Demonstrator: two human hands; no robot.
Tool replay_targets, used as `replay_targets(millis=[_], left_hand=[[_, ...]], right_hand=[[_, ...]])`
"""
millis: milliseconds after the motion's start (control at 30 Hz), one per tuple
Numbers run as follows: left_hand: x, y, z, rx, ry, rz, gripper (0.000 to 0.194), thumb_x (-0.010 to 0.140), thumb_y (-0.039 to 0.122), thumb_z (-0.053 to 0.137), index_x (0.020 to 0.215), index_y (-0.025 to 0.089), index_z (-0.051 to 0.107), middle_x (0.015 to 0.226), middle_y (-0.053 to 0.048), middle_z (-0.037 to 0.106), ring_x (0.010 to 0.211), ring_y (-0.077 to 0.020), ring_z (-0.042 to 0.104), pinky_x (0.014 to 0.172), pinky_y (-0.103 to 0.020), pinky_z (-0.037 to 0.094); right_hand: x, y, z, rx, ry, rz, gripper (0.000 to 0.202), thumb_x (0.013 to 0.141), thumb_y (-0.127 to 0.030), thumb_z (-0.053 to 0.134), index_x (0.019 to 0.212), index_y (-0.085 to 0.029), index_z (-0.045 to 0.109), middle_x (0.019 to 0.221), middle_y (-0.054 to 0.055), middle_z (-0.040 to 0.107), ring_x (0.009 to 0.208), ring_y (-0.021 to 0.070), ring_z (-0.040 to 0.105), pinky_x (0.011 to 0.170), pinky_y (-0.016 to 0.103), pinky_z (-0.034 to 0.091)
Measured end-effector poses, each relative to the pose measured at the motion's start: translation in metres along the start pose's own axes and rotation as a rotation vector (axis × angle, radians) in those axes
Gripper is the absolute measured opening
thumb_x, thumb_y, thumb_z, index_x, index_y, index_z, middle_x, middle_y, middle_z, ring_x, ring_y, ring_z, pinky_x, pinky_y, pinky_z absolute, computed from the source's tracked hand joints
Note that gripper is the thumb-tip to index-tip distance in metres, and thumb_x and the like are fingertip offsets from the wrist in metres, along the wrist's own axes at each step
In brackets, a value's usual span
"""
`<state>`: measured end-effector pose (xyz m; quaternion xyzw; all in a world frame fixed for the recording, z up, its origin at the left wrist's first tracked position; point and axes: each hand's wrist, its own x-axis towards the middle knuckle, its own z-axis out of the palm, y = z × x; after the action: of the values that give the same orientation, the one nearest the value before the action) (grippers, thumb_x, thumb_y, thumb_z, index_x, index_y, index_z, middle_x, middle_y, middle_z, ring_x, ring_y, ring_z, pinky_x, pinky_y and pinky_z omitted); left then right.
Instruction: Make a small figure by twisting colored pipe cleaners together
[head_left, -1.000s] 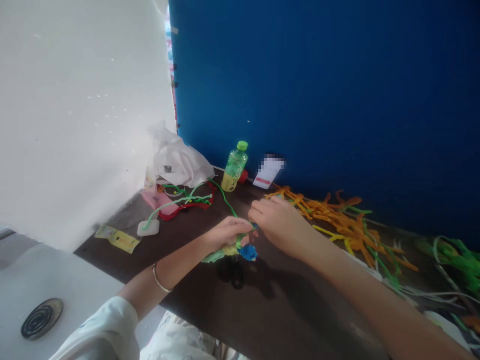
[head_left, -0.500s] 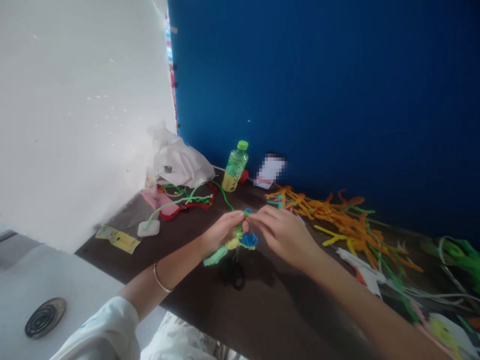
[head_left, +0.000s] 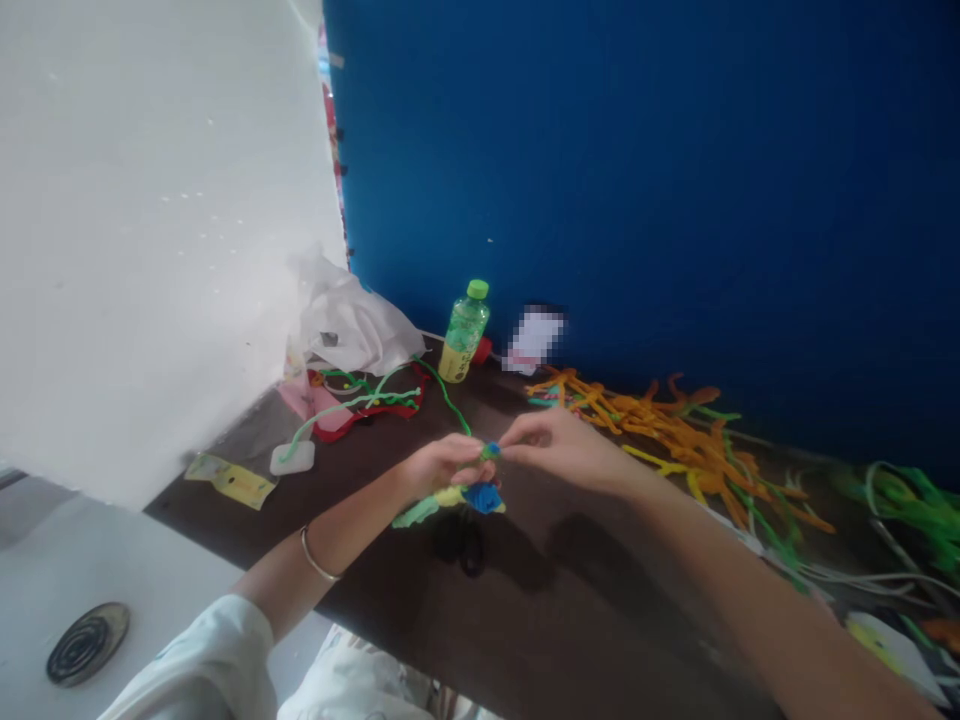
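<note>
My left hand (head_left: 442, 465) is closed around a fuzzy pipe-cleaner flower (head_left: 482, 497) with a blue bloom and pale green and yellow parts hanging below the fingers. A green stem seems to run up from the hand. At a small blue tip (head_left: 493, 449) above that hand, my right hand (head_left: 559, 445) has thumb and forefinger pinched together; exactly what they grip is too small to be sure of. Beneath the flower lies a dark pair of scissors (head_left: 471, 553), blurred and in shadow.
Orange pipe cleaners (head_left: 645, 420) are heaped on the right of the dark table (head_left: 525, 620). Behind stand a green-capped bottle (head_left: 463, 332) and a pixelated phone-like object (head_left: 534, 340). A white plastic bag (head_left: 360, 325), a white square pad (head_left: 292, 458) and a yellow wrapper (head_left: 231, 480) lie left.
My right hand has lowered slightly and its fingers have drawn to the right of the blue tip. The flower has turned a little in my left hand. The view has shifted slightly.
</note>
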<state>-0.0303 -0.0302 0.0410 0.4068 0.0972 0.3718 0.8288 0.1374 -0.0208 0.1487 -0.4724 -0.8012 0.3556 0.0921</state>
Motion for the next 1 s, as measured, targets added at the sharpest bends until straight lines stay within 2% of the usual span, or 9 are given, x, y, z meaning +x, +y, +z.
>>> replay_targets(millis=[133,233,400,533,667,800,1000], left_hand=[[0.000,0.001,0.001,0.131,0.010,-0.041,0.033,0.071,0.036,0.058,0.050,0.012,0.054,0.040,0.000,0.041,0.053,-0.0123,0.045,0.080,-0.035,0.038],[0.002,-0.001,0.000,0.152,0.065,-0.055,0.028,0.071,0.036,0.059,0.060,0.010,0.059,0.039,0.002,0.041,0.049,-0.0111,0.044,0.080,-0.035,0.038],[0.006,-0.005,-0.003,0.096,0.180,-0.046,0.028,0.070,0.036,0.060,0.070,0.009,0.061,0.040,0.003,0.041,0.048,-0.0095,0.044,0.071,-0.030,0.040],[0.006,-0.004,-0.002,0.070,0.279,-0.026,0.027,0.070,0.036,0.059,0.068,0.009,0.059,0.045,0.003,0.042,0.050,-0.0099,0.046,0.062,-0.026,0.039],[0.005,-0.002,-0.003,0.037,0.319,0.018,0.026,0.072,0.036,0.056,0.062,0.012,0.053,0.051,0.002,0.043,0.049,-0.0086,0.043,0.055,-0.024,0.037],[0.007,-0.002,-0.007,0.009,0.322,0.020,0.033,0.074,0.039,0.053,0.054,0.014,0.045,0.051,0.001,0.041,0.050,-0.0088,0.043,0.053,-0.022,0.036],[0.006,0.003,-0.004,-0.048,0.309,0.101,0.029,0.077,0.034,0.050,0.056,0.014,0.045,0.055,0.001,0.040,0.054,-0.0094,0.042,0.056,-0.023,0.036]], right_hand=[[0.010,-0.009,-0.011,-0.184,-0.059,-0.058,0.013,0.070,-0.026,0.059,0.072,-0.017,0.067,0.071,0.002,0.067,0.066,0.0148,0.058,0.057,0.023,0.038],[0.014,-0.020,-0.013,-0.433,-0.012,-0.149,0.012,0.072,-0.020,0.055,0.074,-0.018,0.066,0.075,0.002,0.066,0.070,0.0147,0.057,0.060,0.024,0.035],[0.016,-0.035,-0.004,-0.837,0.070,-0.283,0.016,0.075,-0.012,0.049,0.071,-0.016,0.063,0.075,0.005,0.063,0.072,0.0159,0.055,0.064,0.028,0.027],[0.016,-0.036,0.006,-0.966,0.136,-0.326,0.011,0.074,-0.013,0.050,0.073,-0.015,0.061,0.079,0.007,0.061,0.073,0.0172,0.052,0.064,0.030,0.025],[0.016,-0.031,0.012,-0.955,0.185,-0.323,0.013,0.076,-0.011,0.047,0.075,-0.014,0.060,0.079,0.007,0.060,0.072,0.0165,0.052,0.064,0.029,0.025],[0.015,-0.024,0.016,-0.848,0.247,-0.313,0.016,0.079,-0.011,0.045,0.076,-0.015,0.060,0.078,0.006,0.059,0.072,0.0167,0.052,0.064,0.029,0.027],[0.014,-0.012,0.019,-0.381,0.337,-0.326,0.019,0.082,-0.014,0.044,0.081,-0.015,0.063,0.081,0.006,0.061,0.074,0.0145,0.056,0.066,0.025,0.038]])
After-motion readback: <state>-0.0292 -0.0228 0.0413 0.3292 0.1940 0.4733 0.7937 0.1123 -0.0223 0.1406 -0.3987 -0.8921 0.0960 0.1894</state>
